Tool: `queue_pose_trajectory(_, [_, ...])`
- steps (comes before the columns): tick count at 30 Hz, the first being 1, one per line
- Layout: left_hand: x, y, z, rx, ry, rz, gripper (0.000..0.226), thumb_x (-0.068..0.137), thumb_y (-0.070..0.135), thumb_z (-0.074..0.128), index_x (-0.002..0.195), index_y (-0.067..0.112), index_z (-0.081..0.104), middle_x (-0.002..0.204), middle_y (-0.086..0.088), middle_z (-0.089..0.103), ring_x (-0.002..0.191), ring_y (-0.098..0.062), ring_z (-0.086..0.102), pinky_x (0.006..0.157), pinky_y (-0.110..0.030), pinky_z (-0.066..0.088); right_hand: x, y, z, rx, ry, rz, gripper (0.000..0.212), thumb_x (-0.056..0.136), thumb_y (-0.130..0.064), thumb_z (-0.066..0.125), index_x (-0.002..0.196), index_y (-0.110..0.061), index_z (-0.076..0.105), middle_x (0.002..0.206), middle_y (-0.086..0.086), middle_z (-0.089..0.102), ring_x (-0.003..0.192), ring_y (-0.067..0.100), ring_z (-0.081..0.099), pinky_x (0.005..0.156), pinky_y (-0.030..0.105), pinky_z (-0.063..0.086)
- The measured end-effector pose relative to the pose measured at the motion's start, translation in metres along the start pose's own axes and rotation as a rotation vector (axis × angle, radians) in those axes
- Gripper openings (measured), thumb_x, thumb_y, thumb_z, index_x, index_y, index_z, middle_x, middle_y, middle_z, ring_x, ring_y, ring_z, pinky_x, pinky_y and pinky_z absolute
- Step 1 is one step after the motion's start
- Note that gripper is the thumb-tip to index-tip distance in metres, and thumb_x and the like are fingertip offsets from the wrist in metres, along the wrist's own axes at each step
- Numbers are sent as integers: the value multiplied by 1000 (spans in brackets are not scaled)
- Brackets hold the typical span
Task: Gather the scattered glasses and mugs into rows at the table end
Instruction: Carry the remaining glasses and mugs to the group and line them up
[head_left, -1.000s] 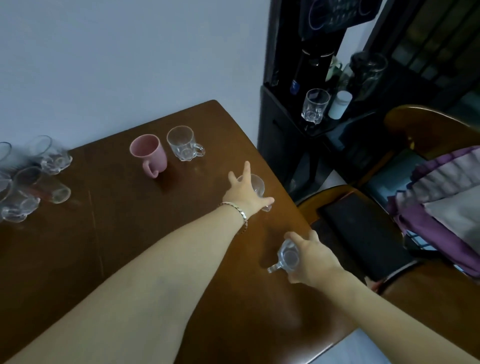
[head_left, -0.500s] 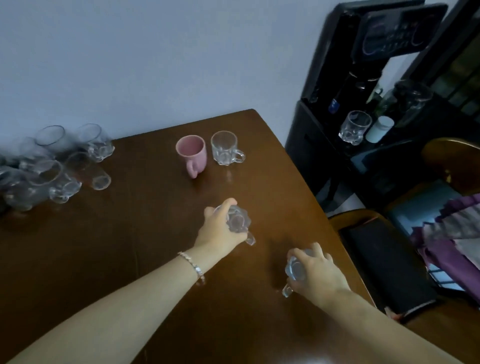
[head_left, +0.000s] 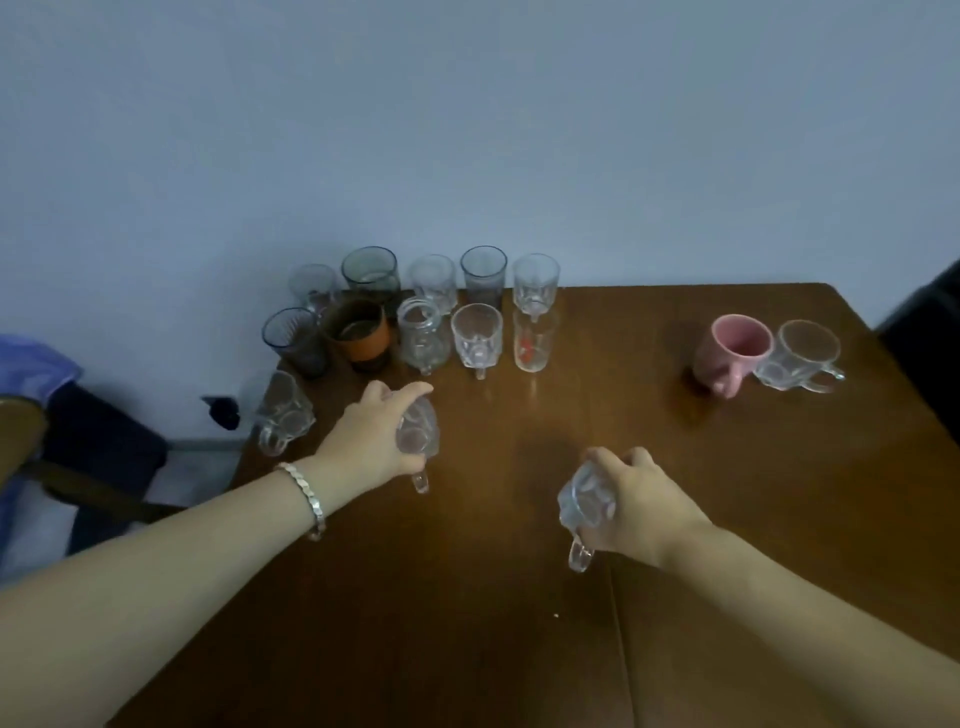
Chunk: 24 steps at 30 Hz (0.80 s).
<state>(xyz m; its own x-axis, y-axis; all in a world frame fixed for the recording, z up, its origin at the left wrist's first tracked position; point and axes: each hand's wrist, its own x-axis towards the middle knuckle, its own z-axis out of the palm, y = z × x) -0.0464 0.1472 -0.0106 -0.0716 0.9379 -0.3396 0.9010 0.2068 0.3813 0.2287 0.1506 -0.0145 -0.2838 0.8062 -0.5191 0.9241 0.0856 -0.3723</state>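
My left hand (head_left: 371, 441) grips a clear glass mug (head_left: 420, 436) above the brown table (head_left: 519, 649), just in front of the gathered rows. My right hand (head_left: 631, 506) holds a second clear glass mug (head_left: 584, 504), handle pointing down, over the table's middle. Two rows of several glasses (head_left: 475, 335) stand at the far left end by the wall, among them a tumbler with an orange band (head_left: 358, 335). One more clear mug (head_left: 283, 410) stands alone at the left edge. A pink mug (head_left: 730, 353) and a clear glass mug (head_left: 800, 356) stand apart at the far right.
The blue-grey wall (head_left: 467, 130) runs right behind the rows. To the left of the table are a chair (head_left: 21, 441) with blue cloth and a dark seat (head_left: 98, 441). A dark object (head_left: 930, 332) stands off the right corner.
My view has swung left to the table end with the rows. Both hands have carried their glass mugs leftward and further onto the table, the left one now close to the rows.
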Motion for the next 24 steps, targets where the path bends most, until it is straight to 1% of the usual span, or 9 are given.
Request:
queue_pose_trajectory(2, [15, -34, -14, 43, 23, -20, 93, 71, 24, 79, 146, 27, 24, 138, -8, 38, 123, -33, 47, 98, -42, 48, 20, -35, 8, 6, -8, -12, 85, 70, -34, 77, 141, -31, 29, 126, 4, 38, 115, 27, 50, 93, 34, 50])
queue_pose_trajectory(5, [40, -66, -26, 79, -7, -14, 96, 70, 23, 81, 147, 14, 25, 148, -7, 35, 131, -30, 43, 103, -42, 46, 45, -73, 21, 31, -6, -23, 85, 71, -32, 77, 141, -27, 29, 129, 3, 39, 119, 25, 48, 94, 32, 47])
queue_pose_trajectory(8, [65, -86, -31, 155, -74, 35, 95, 71, 23, 80, 148, 13, 25, 148, -8, 35, 132, -29, 40, 105, -40, 44, 66, -97, 32, 65, 17, -5, 98, 73, -30, 77, 149, -19, 16, 143, 2, 36, 129, 23, 42, 104, 33, 43])
queue_pose_trajectory(10, [78, -97, -32, 194, -105, 19, 95, 71, 23, 80, 148, 14, 26, 146, -9, 34, 131, -30, 41, 105, -43, 44, 79, -107, 37, 63, 21, -1, 108, 71, -30, 79, 151, -17, 7, 148, 3, 34, 133, 22, 40, 107, 34, 41])
queue_pose_trajectory(12, [88, -108, -31, 199, -135, -16, 95, 71, 23, 80, 148, 16, 25, 146, -10, 29, 129, -31, 43, 104, -43, 45, 93, -116, 40, 35, 24, -15, 105, 71, -31, 79, 150, -16, 12, 147, 1, 35, 132, 20, 41, 108, 32, 41])
queue_pose_trajectory(15, [98, -125, -30, 195, -164, 5, 96, 71, 21, 81, 149, 14, 25, 146, -8, 25, 127, -30, 46, 102, -40, 48, 119, -134, 41, 13, 31, -45, 96, 71, -32, 77, 148, -17, 21, 144, 1, 35, 130, 21, 42, 107, 33, 42])
queue_pose_trajectory(19, [104, -138, -26, 124, -121, 47, 96, 70, 19, 80, 149, 14, 25, 144, -6, 28, 126, -27, 46, 100, -38, 49, 154, -162, 39, -39, 9, -84, 95, 70, -29, 78, 147, -24, 22, 139, 5, 34, 128, 26, 43, 103, 37, 46])
queue_pose_trajectory(21, [105, -141, -24, 100, -108, 71, 97, 71, 18, 79, 150, 13, 23, 143, -5, 28, 127, -26, 43, 101, -37, 48, 168, -176, 39, -101, 3, -118, 93, 72, -27, 77, 147, -23, 23, 136, 6, 35, 128, 27, 40, 101, 37, 45])
queue_pose_trajectory(24, [106, -144, -20, 67, -78, 84, 97, 72, 17, 77, 151, 13, 20, 143, -5, 27, 129, -25, 39, 103, -36, 46, 184, -193, 41, -148, 5, -144, 93, 72, -28, 77, 148, -19, 23, 138, 8, 35, 129, 27, 37, 101, 38, 44])
